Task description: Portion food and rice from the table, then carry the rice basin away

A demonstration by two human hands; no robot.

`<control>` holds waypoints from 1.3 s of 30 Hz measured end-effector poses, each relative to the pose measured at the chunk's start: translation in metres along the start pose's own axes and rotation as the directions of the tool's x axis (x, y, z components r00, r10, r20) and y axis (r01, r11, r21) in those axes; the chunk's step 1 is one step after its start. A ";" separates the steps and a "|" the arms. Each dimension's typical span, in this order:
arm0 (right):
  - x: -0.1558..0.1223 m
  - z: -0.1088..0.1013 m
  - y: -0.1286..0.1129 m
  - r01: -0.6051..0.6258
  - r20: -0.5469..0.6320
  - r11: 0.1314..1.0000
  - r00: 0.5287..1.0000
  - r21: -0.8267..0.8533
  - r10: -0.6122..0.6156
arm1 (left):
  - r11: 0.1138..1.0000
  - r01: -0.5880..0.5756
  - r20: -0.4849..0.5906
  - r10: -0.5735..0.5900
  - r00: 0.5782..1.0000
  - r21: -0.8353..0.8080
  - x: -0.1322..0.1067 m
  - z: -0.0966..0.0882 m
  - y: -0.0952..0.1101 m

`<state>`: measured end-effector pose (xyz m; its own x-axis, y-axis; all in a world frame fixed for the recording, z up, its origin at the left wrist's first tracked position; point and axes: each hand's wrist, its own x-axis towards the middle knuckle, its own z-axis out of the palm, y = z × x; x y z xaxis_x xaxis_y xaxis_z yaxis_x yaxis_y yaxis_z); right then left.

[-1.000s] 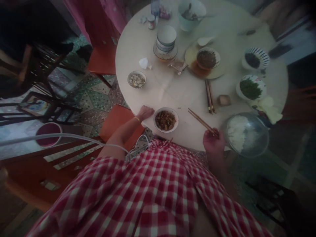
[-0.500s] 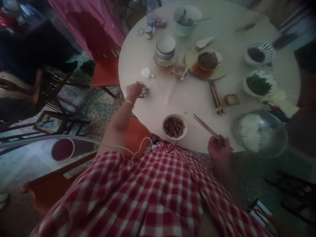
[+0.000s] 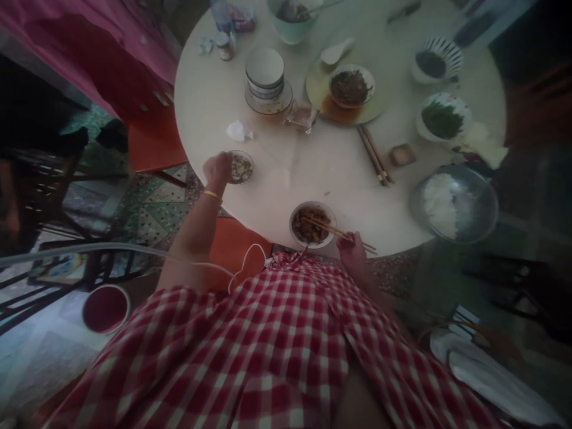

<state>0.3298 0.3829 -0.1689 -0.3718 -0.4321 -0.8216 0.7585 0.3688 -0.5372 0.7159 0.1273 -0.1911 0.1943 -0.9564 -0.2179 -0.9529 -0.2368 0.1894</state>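
Observation:
My left hand [image 3: 217,169] is closed on the rim of a small bowl [image 3: 242,167] of pale food at the left edge of the round table [image 3: 277,173]. My right hand [image 3: 353,250] grips a pair of chopsticks [image 3: 337,232] whose tips reach into the bowl of brown food [image 3: 311,223] at the table's near edge, right in front of me.
A metal rice pot [image 3: 456,202] stands at the right. Farther back are stacked bowls [image 3: 265,74], a dish on a plate [image 3: 351,87], two patterned bowls [image 3: 442,116], spare chopsticks [image 3: 374,156] and a crumpled tissue [image 3: 238,130]. An orange chair [image 3: 154,143] and a red bucket [image 3: 105,308] stand at the left.
My left hand left the near edge, reached out and took hold of the small bowl. My right hand swung the chopsticks left into the bowl of brown food.

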 end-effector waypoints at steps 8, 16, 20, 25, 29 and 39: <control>-0.008 -0.002 -0.007 0.155 0.115 0.988 0.982 -0.017 -0.153 | 0.998 0.056 -0.016 -0.056 0.998 0.027 -0.004 -0.004 0.002; -0.005 0.012 0.011 -0.001 0.093 1.000 0.996 0.011 0.000 | 0.996 -0.066 -0.055 0.070 0.996 0.067 -0.015 -0.007 0.004; -0.006 0.005 0.004 0.033 0.102 0.999 0.994 -0.003 -0.033 | 0.994 -0.070 -0.045 0.074 0.996 0.088 -0.016 -0.006 -0.001; -0.001 -0.002 0.004 -0.056 0.057 0.998 0.997 -0.014 0.056 | 0.997 -0.083 -0.073 0.083 0.994 0.001 -0.017 -0.002 0.008; -0.001 0.001 0.002 -0.095 0.073 0.994 0.993 0.058 0.091 | 0.951 -0.296 -0.037 0.294 0.955 -0.084 -0.031 0.014 0.060; -0.034 -0.020 -0.097 0.305 -0.045 0.916 0.952 0.261 -0.304 | 0.453 -0.873 0.178 0.888 0.423 -0.183 -0.031 0.090 0.267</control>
<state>0.2581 0.3777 -0.0925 -0.6083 -0.4862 -0.6274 0.7213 -0.0086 -0.6926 0.4345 0.1092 -0.2196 -0.8056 -0.5849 -0.0941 -0.5582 0.6962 0.4513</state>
